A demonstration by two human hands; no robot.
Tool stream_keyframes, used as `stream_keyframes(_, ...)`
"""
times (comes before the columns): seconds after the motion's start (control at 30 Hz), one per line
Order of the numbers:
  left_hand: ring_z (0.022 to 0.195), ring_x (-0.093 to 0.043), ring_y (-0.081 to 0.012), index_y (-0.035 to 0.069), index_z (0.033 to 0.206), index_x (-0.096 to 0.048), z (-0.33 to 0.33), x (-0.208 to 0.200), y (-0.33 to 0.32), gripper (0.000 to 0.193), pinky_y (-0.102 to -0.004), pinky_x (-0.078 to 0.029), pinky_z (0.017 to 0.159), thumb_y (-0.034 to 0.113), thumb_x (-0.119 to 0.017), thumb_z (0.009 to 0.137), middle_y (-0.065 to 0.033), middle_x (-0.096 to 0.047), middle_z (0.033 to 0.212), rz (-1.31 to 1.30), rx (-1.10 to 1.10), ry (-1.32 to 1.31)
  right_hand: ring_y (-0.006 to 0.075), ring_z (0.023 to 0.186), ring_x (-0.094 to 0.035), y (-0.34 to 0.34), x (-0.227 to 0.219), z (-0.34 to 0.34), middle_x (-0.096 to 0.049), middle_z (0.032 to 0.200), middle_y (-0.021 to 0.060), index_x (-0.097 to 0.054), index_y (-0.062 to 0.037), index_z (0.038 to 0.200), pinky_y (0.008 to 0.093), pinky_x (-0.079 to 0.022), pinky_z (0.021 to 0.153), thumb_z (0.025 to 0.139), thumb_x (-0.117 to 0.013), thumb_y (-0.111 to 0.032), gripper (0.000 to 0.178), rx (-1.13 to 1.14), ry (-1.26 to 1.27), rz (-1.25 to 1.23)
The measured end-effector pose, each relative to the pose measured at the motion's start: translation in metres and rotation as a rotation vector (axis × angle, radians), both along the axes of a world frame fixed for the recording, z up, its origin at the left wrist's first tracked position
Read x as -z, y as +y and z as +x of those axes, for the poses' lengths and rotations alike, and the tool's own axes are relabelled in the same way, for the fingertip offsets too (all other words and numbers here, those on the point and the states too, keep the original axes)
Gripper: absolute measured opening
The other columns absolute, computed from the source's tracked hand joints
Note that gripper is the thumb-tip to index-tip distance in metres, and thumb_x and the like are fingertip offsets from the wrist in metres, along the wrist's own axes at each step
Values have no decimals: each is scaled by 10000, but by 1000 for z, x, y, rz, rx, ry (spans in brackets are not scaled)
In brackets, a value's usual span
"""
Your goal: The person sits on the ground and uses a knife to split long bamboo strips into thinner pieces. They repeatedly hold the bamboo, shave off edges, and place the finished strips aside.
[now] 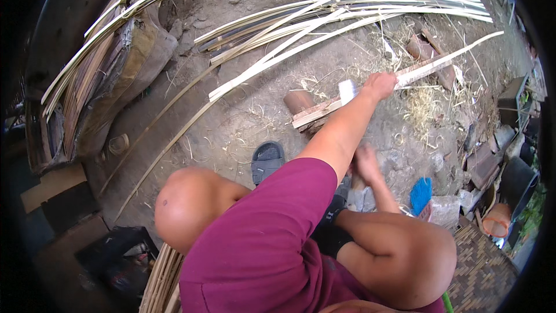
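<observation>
Head view: shavings (pixel 425 110) lie near held strip (pixel 431 68).

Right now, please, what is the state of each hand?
Left hand: closed, holding the strip.
Right hand: cannot be told; its grip is unclear.

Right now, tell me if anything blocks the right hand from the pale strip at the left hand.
From the right hand to the pale strip right of the left hand, nothing visible blocks; ground lies between. Left of that, the left forearm crosses the way to the wood.
</observation>
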State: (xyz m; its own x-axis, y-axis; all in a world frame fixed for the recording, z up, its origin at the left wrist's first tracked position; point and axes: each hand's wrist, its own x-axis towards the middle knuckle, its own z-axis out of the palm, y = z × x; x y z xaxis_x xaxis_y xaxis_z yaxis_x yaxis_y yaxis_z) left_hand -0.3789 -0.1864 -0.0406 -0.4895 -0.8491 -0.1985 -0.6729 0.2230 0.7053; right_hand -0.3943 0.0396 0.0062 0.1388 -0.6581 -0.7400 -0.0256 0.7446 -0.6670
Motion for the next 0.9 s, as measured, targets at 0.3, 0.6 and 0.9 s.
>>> stream_keyframes(0.3, 973, -675, -410, 44, 1110, -637, 0, -2, -6, 304, -493, -524, 884, 283, -479, 1010, -219, -699, 1049, -49, 31, 30, 139, 578, -597, 17, -25, 34, -622, 736, 56, -574, 6, 1083, 292, -509, 495, 1030, -471, -220, 254, -377, -61, -154)
stream_keyframes(0.6, 978, -686, -397, 52, 973, -733, 6, 5, -2, 304, -466, -545, 888, 254, -509, 931, -223, -704, 1048, 19, -20, -2, 135, 569, -607, 8, -1, 16, -648, 755, 75, -574, 29, 1134, 286, -525, 498, 1011, -507, -218, 284, -136, 93, -172)
stream_keyframes(0.9, 1002, -683, -391, 99, 1008, -747, -2, 5, -1, 273, -467, -544, 894, 217, -536, 884, -205, -705, 1066, 46, -49, 14, 138, 559, -591, 26, 1, 23, -607, 716, 63, -523, 39, 1177, 303, -511, 484, 1007, -515, -225, 314, -239, -2, -102)
